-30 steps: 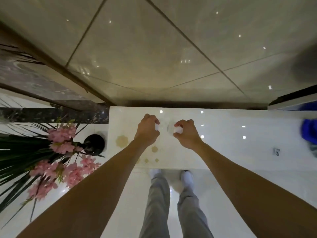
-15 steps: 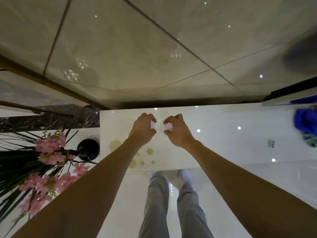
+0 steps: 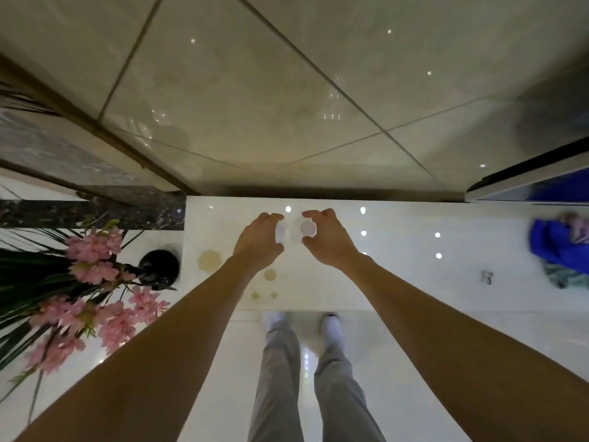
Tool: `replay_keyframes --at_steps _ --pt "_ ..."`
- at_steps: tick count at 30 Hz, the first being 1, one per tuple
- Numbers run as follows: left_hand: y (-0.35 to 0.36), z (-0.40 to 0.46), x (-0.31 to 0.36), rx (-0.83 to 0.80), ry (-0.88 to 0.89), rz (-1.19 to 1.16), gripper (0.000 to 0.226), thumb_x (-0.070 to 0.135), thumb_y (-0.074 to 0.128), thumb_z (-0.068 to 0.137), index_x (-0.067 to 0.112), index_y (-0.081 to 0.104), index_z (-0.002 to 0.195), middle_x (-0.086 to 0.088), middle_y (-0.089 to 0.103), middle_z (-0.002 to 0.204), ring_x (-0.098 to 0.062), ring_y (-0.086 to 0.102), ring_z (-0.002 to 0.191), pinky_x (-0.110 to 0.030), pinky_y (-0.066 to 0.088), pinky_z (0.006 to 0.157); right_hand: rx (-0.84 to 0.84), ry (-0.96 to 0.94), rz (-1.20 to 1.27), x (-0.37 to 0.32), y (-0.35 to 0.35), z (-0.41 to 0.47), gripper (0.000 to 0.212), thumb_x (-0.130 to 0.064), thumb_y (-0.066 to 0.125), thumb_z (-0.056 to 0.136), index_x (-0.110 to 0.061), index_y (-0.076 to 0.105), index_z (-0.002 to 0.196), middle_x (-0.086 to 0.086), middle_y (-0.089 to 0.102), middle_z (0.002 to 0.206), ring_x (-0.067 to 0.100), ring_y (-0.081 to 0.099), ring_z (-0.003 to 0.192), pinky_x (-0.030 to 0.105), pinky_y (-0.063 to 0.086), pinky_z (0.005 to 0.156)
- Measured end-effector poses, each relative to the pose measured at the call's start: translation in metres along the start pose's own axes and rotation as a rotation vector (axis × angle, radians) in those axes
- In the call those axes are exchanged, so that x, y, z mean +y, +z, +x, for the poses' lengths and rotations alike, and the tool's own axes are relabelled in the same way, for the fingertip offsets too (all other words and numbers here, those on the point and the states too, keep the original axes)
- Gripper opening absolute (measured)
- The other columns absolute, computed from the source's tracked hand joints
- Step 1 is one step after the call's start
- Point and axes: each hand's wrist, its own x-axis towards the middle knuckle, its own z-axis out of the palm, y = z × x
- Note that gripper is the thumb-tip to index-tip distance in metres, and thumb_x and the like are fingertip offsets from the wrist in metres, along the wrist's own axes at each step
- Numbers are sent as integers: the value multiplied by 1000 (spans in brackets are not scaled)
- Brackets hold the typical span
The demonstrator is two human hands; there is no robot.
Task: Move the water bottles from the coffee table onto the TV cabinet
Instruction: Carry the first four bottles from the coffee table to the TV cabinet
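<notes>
Two clear water bottles are seen from above, standing side by side on the glossy white TV cabinet (image 3: 414,282). My left hand (image 3: 256,242) curls round the left bottle (image 3: 282,232), fingers behind it and thumb in front. My right hand (image 3: 330,242) curls round the right bottle (image 3: 308,228) in the same way; its white cap shows between finger and thumb. The bottles' clear bodies are hard to make out against the white top. The bottles stand near the cabinet's back, close to the wall.
A black vase (image 3: 159,269) with pink flowers (image 3: 92,250) stands left of the cabinet. A blue cloth bundle (image 3: 557,247) lies on the cabinet's far right, and a small metal object (image 3: 487,277) nearer. Beige stains (image 3: 208,260) mark the left end. My legs stand at the front edge.
Both hands drew closer together with the bottles over the first half second. Since then they have stayed in about the same place on the cabinet top.
</notes>
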Motion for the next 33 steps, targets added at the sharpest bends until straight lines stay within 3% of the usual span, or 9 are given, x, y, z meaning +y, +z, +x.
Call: replay_keyframes --at_steps 6,11,16,20,26,33 --pt "-45 -41 21 109 -59 -33 46 26 58 89 18 47 134 -4 53 136 -24 53 121 -33 42 103 -34 -70 -73 -27 -42 -32 46 -17 58 90 -16 46 134 10 42 140 28 54 117 30 42 100" --pt "-84 -103 42 228 -150 -110 35 22 57 90 11 56 123 -10 63 122 -26 55 114 -33 42 99 -128 -220 -84 -62 -70 -75 44 -24 59 89 -11 52 130 12 54 132 27 52 120 33 41 99" --pt "-90 -184 56 292 -229 -171 33 26 57 90 11 57 119 -8 62 119 -24 55 113 -28 40 92 -250 -325 -86 -91 -84 -124 42 -24 60 87 -14 55 127 10 57 129 25 57 111 24 41 84" --pt "-83 -263 48 386 -361 -261 32 28 57 89 13 58 117 -6 64 114 -22 58 105 -25 42 81 -335 -455 -208 -112 -70 -166 40 -25 62 85 -17 57 124 8 61 123 26 58 111 27 44 87" --pt "-35 -412 22 597 -680 -481 30 25 57 88 11 62 114 -10 67 112 -28 60 102 -36 48 88 -563 -682 -427 -135 8 -259 43 -28 61 83 -17 58 124 10 62 124 26 59 110 27 43 84" --pt "109 -611 45 900 -1109 -782 29 26 56 87 13 62 112 -6 69 102 -20 56 79 -28 45 73 -843 -1012 -651 -96 106 -436 41 -29 60 83 -18 58 122 7 62 123 24 59 109 26 43 86"
